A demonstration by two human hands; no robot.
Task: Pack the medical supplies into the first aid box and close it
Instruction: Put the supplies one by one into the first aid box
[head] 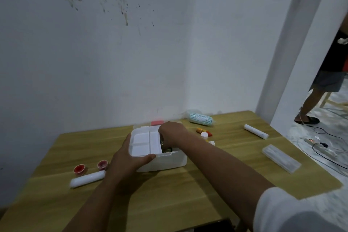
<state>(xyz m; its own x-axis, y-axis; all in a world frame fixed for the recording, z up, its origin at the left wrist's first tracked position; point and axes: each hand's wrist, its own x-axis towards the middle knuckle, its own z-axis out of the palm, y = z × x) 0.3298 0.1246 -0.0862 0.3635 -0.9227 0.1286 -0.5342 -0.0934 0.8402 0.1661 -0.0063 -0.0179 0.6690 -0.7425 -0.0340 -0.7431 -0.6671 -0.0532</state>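
Observation:
The white first aid box (169, 162) stands on the wooden table (169, 203), with a white divided tray (146, 142) tilted over its left side. My left hand (130, 156) grips the tray's near left edge. My right hand (172, 133) reaches down into the box's right side, fingers curled; what they hold is hidden. Two red tape rolls (80, 169) and a white roll (87, 179) lie to the left. Small bottles (204, 133), a green-striped packet (201, 119), another white roll (256, 131) and a clear flat case (281, 158) lie to the right.
A pink block (157, 123) sits behind the box by the wall. A person's legs (318, 96) stand on the floor at the far right, near cables and a power strip (310, 140). The table's right edge is close to the clear case.

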